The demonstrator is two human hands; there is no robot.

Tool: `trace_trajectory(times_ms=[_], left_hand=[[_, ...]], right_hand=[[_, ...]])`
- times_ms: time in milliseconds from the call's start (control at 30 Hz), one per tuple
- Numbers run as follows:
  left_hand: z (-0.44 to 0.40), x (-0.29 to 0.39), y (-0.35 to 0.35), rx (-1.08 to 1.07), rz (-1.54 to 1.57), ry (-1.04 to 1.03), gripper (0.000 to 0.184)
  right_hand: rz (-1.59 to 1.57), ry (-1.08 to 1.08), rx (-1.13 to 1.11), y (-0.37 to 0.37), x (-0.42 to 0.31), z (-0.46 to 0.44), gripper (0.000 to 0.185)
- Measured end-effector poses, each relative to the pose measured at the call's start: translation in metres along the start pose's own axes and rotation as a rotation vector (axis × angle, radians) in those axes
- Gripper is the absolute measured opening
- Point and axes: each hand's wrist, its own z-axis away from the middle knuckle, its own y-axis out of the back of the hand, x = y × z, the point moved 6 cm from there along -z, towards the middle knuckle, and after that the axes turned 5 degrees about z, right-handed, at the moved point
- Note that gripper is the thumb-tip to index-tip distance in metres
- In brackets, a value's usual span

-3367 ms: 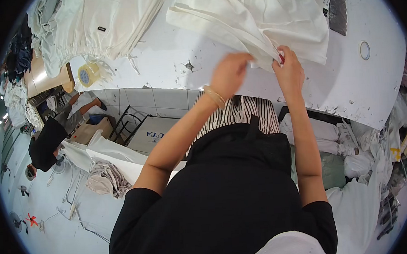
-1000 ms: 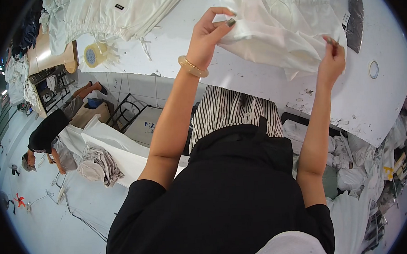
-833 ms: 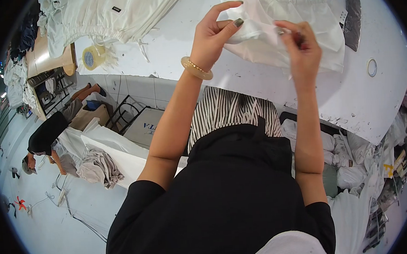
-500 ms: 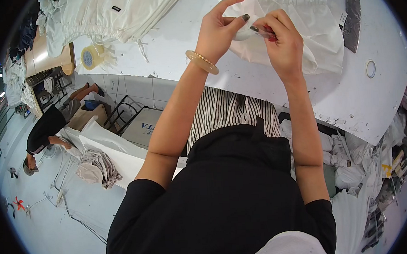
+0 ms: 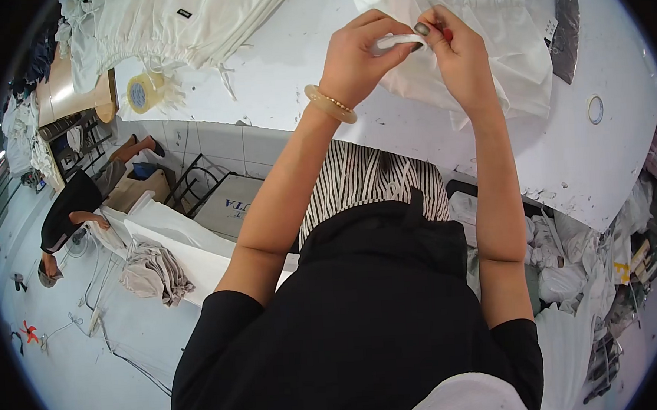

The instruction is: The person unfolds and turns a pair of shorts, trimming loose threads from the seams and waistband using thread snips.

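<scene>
White garment (image 5: 510, 54) lies on the surface (image 5: 560, 152), pinched by the left hand (image 5: 356, 59) and right hand (image 5: 463, 58), which also holds something red (image 5: 448, 34).

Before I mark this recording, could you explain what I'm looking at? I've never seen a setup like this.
There is no machine here: a person works bare-handed, seen by one camera worn on the head, looking forward and down. The left hand, with a bangle on its wrist, pinches a folded strip of white fabric. The right hand meets the strip's end and has a small red object tucked in its fingers, too covered to identify. On the white table lie an elastic-waisted white garment, more white garments, two tape rolls and a dark flat packet.
</scene>
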Motion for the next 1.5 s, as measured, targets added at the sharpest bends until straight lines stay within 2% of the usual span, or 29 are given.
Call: trace_trajectory(times_ms=[133,233,333,433,533,633,733,933,1333,1500], left_hand=[[0.0,0.002,0.002,0.008,0.021,0.016,0.018],[0.0,-0.002,0.001,0.003,0.056,0.019,0.018],[0.0,-0.004,-0.001,-0.005,0.085,0.059,0.018],[0.0,-0.003,-0.001,-0.002,0.09,0.056,0.017],[-0.002,-0.004,0.0,0.015,0.152,0.053,0.016],[-0.001,-0.01,0.0,0.023,0.233,0.062,0.015],[-0.001,-0.009,0.003,0.02,0.243,0.065,0.014],[-0.003,-0.004,0.002,0.008,0.235,0.037,0.014],[-0.003,-0.007,-0.002,-0.041,0.222,0.059,0.018],[-0.003,-0.008,-0.002,-0.047,0.219,0.049,0.017]], right_hand=[[-0.306,-0.147,-0.064,0.003,0.009,0.001,0.009],[-0.071,-0.008,-0.028,0.009,-0.012,0.003,0.011],[0.194,0.255,0.056,0.009,-0.02,0.004,0.014],[0.145,0.198,0.111,0.009,-0.016,0.002,0.016],[-0.054,-0.085,0.131,0.015,0.001,0.001,0.013],[-0.157,-0.232,0.066,0.031,0.022,0.004,0.011],[-0.039,-0.15,-0.026,0.036,0.025,0.009,0.012],[0.105,0.062,0.027,0.035,-0.003,0.02,0.013],[0.253,0.239,0.098,0.032,-0.02,0.016,0.015],[0.243,0.24,0.1,0.032,-0.019,0.016,0.015]])
